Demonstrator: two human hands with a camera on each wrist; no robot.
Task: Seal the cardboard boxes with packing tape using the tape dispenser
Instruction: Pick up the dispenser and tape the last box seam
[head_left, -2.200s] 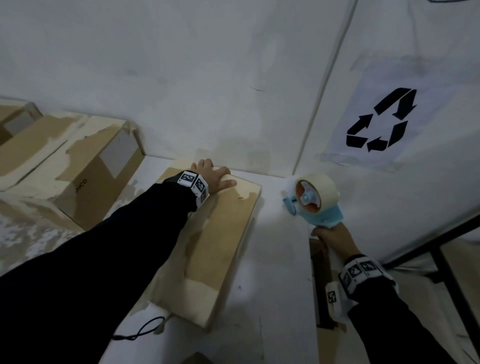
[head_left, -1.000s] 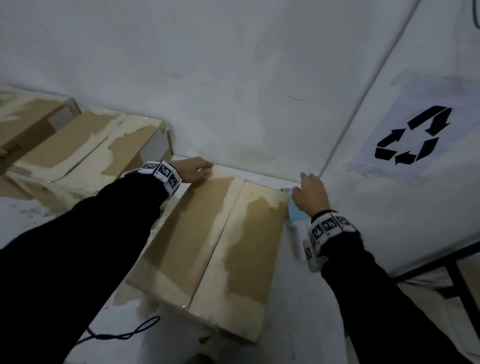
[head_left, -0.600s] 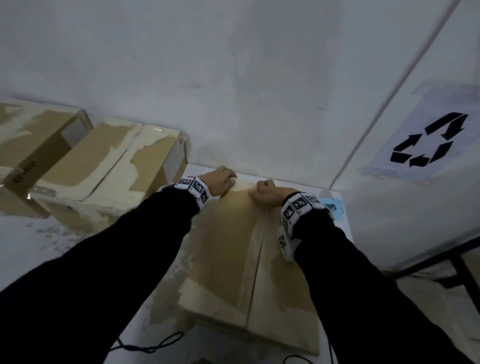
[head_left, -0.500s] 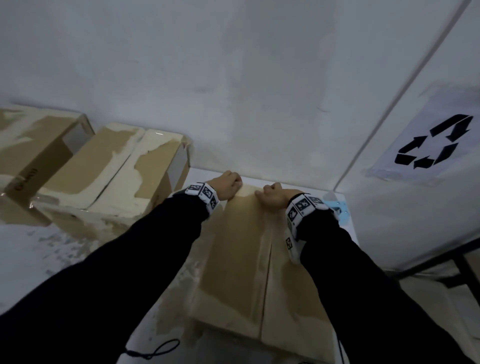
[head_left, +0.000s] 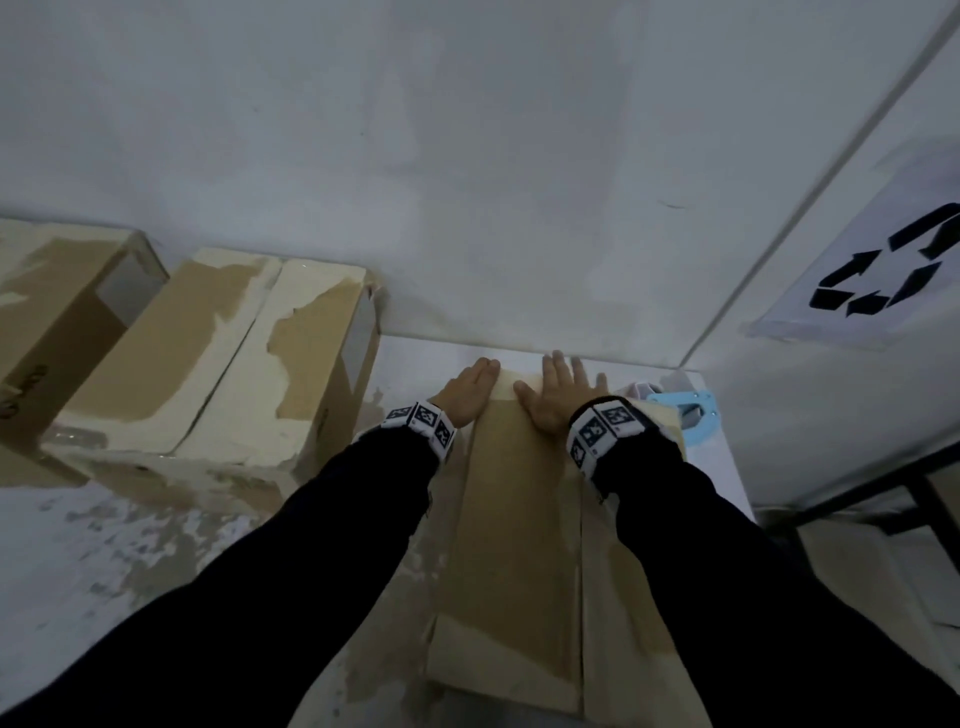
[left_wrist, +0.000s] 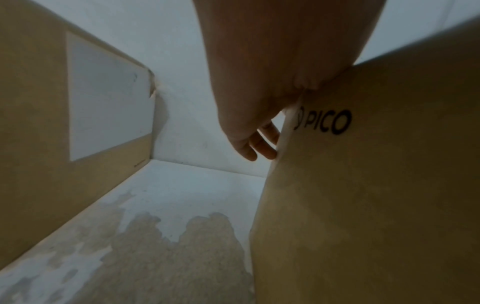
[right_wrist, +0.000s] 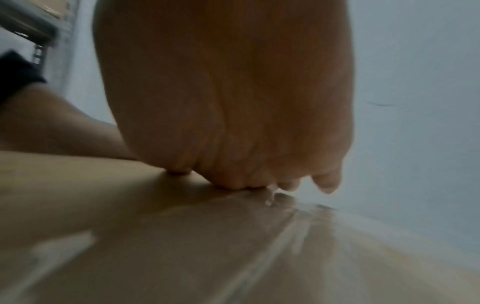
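Since the earlier frames, the right hand (head_left: 558, 400) has let go of the tape dispenser (head_left: 685, 415) and come to the top of the cardboard box (head_left: 511, 545), and both hands have uncurled from loose fists to lie flat. The box itself now lies lengthwise ahead of the person, its far end close to the white wall (head_left: 467, 156).

The left hand (head_left: 467, 392) rests at the box's far left edge with its fingers (left_wrist: 262, 144) straight and together, reaching past the far corner just beside the printed PICO logo (left_wrist: 323, 123). The right hand presses palm down on the far end of the top, its fingers (head_left: 566, 371) straight and slightly spread, holding nothing. The two top flaps meet in a closed seam (head_left: 581, 571) running the length of the box.

The blue tape dispenser lies on the white counter (head_left: 104, 571) just beside the box's far right corner, partly hidden behind the right wrist. Two more cardboard boxes (head_left: 234, 353) sit to the left, against the wall. A recycling sign (head_left: 883, 280) is stuck on the right wall.
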